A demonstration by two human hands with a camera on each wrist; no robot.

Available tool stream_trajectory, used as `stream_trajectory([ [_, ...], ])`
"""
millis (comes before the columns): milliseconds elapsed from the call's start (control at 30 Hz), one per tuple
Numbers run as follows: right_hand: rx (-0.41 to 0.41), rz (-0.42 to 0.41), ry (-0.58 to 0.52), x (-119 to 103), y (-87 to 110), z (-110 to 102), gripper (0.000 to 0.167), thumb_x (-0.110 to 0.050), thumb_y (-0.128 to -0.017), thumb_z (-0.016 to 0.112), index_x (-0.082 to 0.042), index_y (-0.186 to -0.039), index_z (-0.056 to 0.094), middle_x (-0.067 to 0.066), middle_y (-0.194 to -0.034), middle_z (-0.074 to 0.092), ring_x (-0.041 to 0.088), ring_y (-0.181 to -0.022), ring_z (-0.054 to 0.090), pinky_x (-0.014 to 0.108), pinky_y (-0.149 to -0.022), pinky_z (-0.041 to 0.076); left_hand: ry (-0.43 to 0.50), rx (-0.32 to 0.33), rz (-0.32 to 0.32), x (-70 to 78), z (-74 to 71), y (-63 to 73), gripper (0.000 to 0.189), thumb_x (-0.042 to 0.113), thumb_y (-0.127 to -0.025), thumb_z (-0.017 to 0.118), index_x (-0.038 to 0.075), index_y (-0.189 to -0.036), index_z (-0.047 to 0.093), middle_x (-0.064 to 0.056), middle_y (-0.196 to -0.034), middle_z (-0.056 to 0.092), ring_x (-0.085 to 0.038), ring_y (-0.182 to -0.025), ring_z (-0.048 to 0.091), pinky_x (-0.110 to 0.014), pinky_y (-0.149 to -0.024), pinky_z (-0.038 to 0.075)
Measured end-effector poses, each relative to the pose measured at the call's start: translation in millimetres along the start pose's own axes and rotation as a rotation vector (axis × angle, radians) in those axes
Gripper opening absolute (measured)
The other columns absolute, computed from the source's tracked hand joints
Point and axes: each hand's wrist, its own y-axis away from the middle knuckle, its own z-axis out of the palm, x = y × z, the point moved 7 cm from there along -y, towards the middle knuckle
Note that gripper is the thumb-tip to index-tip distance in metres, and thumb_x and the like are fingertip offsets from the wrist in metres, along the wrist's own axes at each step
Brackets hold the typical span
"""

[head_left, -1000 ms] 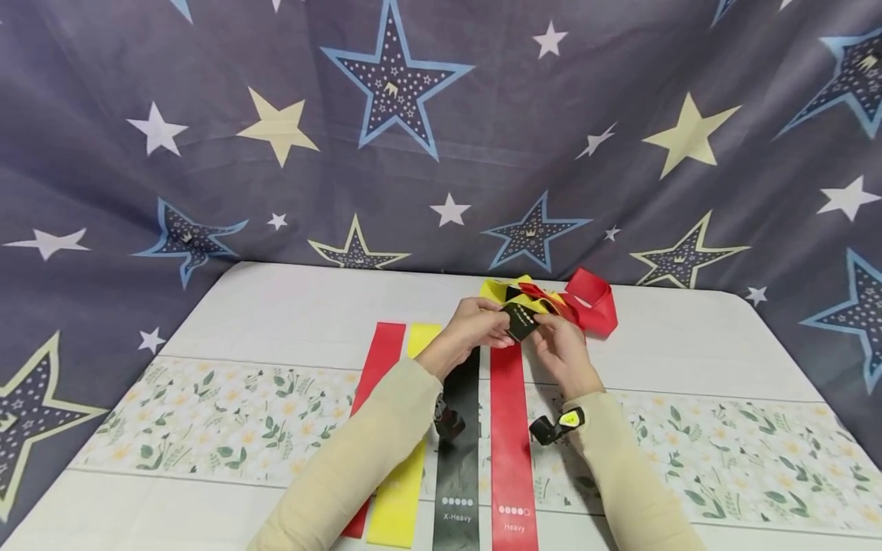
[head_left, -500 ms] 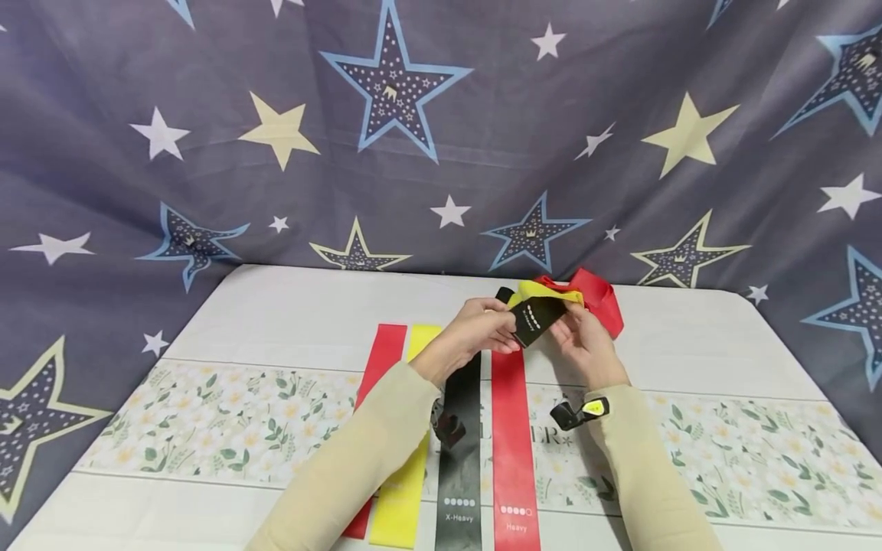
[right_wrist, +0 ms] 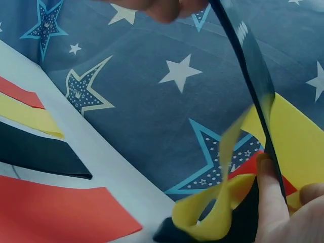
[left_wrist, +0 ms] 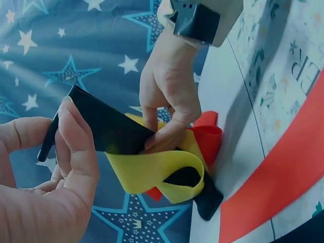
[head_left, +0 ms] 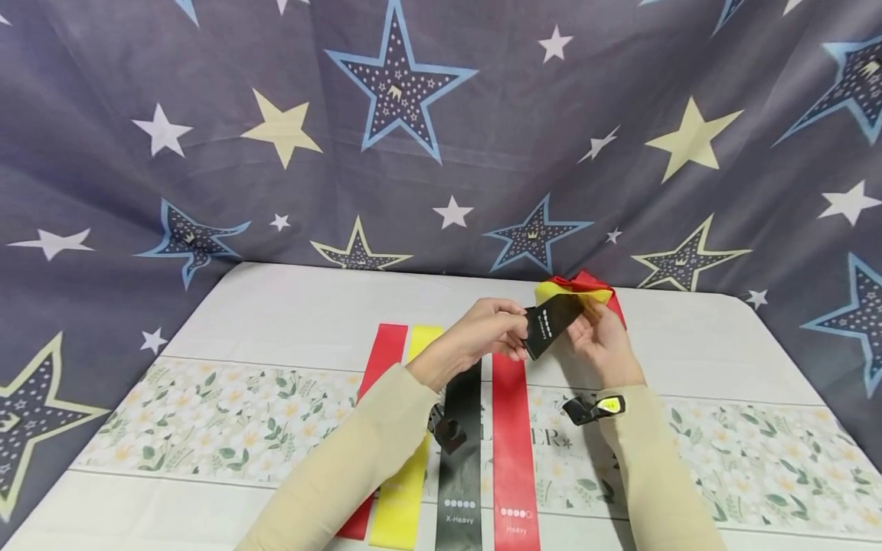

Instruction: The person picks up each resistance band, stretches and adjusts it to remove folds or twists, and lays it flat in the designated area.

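A black resistance band (head_left: 551, 320) printed "X-Heavy" stretches between both hands above the table's back part. My left hand (head_left: 488, 330) pinches its folded end between thumb and fingers. Further along the same band, my right hand (head_left: 606, 344) pinches it beside a tangle of bands. That tangle includes a looped yellow band (left_wrist: 134, 169) and a red band (left_wrist: 207, 132), partly hidden behind the right hand in the head view. In the right wrist view the black band (right_wrist: 248, 61) appears edge-on, with the right thumb against it.
Flat on the table (head_left: 296, 306) lie a red band (head_left: 387, 348), a yellow band (head_left: 394, 509), a black band (head_left: 460, 467) marked X-Heavy and a red band (head_left: 512, 444) marked Heavy, side by side. A starry curtain (head_left: 427, 191) hangs behind.
The right hand has moved rightward along the black band, and the left hand slightly right. More of the band shows between them, and the yellow loops have shifted right.
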Motion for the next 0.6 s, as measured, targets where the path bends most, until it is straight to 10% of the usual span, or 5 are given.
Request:
stream_trajectory([
  [233, 0.007, -0.003, 0.103, -8, 4.8, 13, 0.011, -0.004, -0.099, 0.043, -0.004, -0.099, 0.053, 0.015, -0.084, 0.068, 0.024, -0.077, 0.071, 0.031, -0.076, 0.057, -0.001, 0.004, 0.019, 5.9, -7.7, 7.6, 0.018, -0.003, -0.079, 0.046, -0.004, -0.096, 0.052, -0.007, -0.067, 0.057, -0.011, -0.048, 0.056, -0.019, -0.05, 0.05],
  [600, 0.187, -0.21, 0.679, -28, 15.9, 25, 0.03, -0.006, -0.093, 0.054, -0.006, -0.066, 0.065, 0.005, -0.056, 0.065, 0.014, -0.048, 0.065, 0.024, -0.052, 0.055, 0.019, -0.005, 0.031, 9.3, -17.0, 15.8, 0.013, -0.002, -0.083, 0.046, -0.002, -0.095, 0.052, -0.007, -0.07, 0.057, -0.012, -0.049, 0.057, -0.02, -0.052, 0.05],
])
